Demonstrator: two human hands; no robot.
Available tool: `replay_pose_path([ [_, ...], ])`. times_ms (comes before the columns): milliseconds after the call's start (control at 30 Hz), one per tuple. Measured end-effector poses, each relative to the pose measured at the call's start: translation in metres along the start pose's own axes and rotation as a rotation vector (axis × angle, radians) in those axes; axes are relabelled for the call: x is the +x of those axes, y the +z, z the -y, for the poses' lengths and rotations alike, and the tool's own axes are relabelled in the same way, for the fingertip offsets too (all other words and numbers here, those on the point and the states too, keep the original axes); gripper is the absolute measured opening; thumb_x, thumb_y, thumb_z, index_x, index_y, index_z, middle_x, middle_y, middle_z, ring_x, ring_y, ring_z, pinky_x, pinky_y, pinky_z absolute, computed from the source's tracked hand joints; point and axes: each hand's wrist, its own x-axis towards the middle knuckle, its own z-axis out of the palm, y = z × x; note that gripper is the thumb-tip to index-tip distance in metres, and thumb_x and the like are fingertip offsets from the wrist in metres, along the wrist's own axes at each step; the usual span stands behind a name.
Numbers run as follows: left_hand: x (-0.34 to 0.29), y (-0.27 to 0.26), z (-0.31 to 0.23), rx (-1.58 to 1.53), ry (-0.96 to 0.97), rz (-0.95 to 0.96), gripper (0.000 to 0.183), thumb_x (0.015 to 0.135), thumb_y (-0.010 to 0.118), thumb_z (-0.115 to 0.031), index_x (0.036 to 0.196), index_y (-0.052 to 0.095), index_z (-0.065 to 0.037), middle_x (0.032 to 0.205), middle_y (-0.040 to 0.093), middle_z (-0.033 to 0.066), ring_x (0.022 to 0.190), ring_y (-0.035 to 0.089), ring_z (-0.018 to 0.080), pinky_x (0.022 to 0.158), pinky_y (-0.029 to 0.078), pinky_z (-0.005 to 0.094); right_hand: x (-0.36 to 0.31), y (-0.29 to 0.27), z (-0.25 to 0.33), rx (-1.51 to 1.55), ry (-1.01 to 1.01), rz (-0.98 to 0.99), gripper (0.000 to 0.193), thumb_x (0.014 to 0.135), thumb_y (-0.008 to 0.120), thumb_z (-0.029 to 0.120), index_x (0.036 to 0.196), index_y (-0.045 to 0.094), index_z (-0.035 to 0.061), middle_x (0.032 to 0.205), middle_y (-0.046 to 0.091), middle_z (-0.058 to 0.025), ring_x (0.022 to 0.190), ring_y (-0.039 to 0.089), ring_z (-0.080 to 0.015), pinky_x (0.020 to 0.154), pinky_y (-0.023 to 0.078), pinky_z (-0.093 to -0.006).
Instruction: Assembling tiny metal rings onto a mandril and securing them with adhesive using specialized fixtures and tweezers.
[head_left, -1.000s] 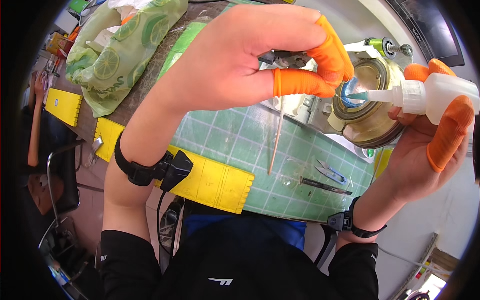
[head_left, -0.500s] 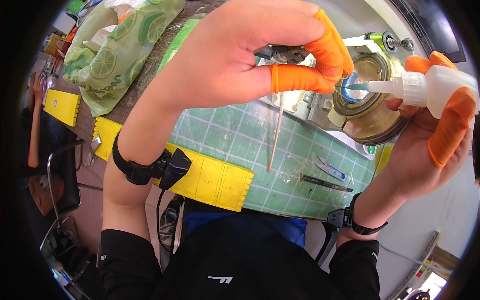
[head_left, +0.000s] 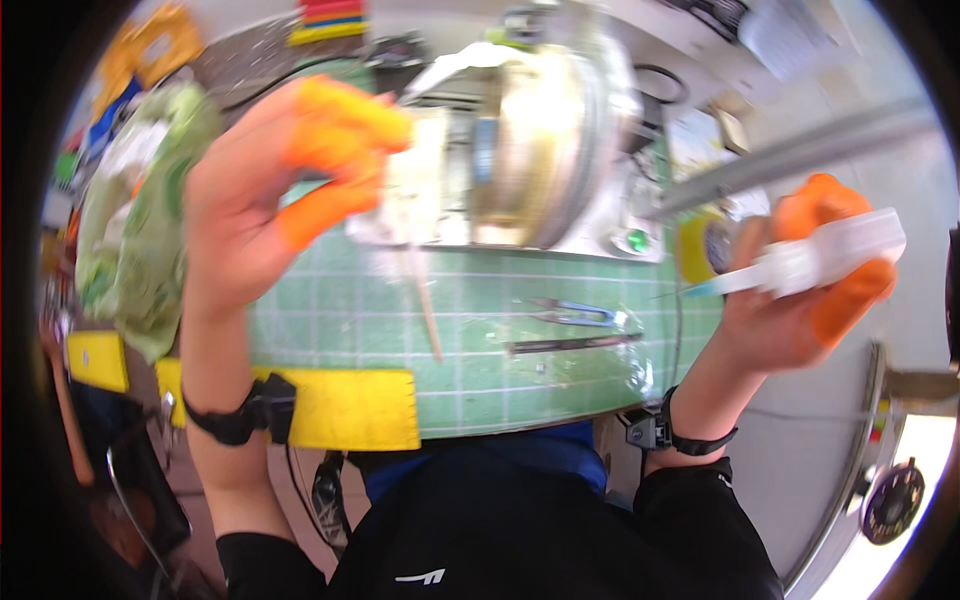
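Observation:
My left hand (head_left: 285,180), with orange finger cots on thumb and fingers, is raised left of the spool device. Its fingertips are pinched together and blurred; whatever they hold cannot be made out. My right hand (head_left: 800,290), also in orange finger cots, grips a translucent white squeeze bottle (head_left: 845,245) with a thin teal needle tip (head_left: 708,287) pointing left over the mat's right side. Between the hands a large spool (head_left: 545,150) stands in a white-based holder, smeared by motion. A thin wooden stick (head_left: 426,305) slants down from a pale piece beside the holder.
On the green cutting mat (head_left: 480,385) lie blue-handled thread snips (head_left: 575,313) and a slim dark tool (head_left: 575,344). A yellow strip (head_left: 350,410) lines the front edge. A green plastic bag (head_left: 130,230) sits left; a yellow roll (head_left: 700,248) stands right.
The view has shifted. My left hand has moved left, away from the spool and needle tip. My right hand has drawn the bottle away from the spool, toward the lower right.

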Motion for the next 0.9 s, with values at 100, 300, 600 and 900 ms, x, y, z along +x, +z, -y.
replay_pose_path([
  [100,0.001,-0.003,-0.005,-0.044,-0.064,-0.009,0.011,0.085,0.072,0.002,0.09,0.063,0.004,0.11,0.065,0.0187,0.099,0.065,0.0254,0.109,0.046,0.0541,0.006,-0.062,0.049,-0.102,-0.08,-0.645,0.05,0.109,0.049,0.04,0.12,0.057,-0.0086,0.09,0.063,-0.0168,0.06,0.045,-0.0122,0.055,0.041,-0.0251],
  [300,-0.006,-0.011,0.002,-0.034,-0.15,0.01,0.012,0.09,0.07,-0.001,0.092,0.059,0.004,0.116,0.061,0.0173,0.094,0.059,0.0203,0.115,0.039,0.0583,-0.012,-0.154,0.061,-1.043,0.005,-0.479,0.035,0.107,0.059,0.028,0.119,0.065,-0.0045,0.104,0.072,-0.0139,0.07,0.049,-0.0091,0.065,0.043,-0.0241],
  [600,-0.007,-0.011,0.0,0.029,-0.141,0.017,0.012,0.092,0.069,-0.004,0.091,0.058,0.002,0.118,0.062,0.0173,0.11,0.061,0.0275,0.113,0.041,0.0548,-0.022,-0.172,0.019,-1.165,0.379,-0.288,0.024,0.102,0.067,0.024,0.113,0.072,0.0026,0.099,0.074,-0.0029,0.084,0.061,-0.0071,0.077,0.049,-0.0248],
  [900,-0.005,-0.005,0.004,-0.018,-0.048,0.0,0.009,0.09,0.069,0.001,0.093,0.061,0.004,0.115,0.066,0.019,0.105,0.063,0.0267,0.099,0.048,0.0408,-0.05,-0.191,0.024,-1.014,0.67,-0.321,0.031,0.1,0.07,0.031,0.116,0.071,0.0039,0.101,0.071,-0.0029,0.091,0.063,-0.0094,0.081,0.049,-0.0271],
])
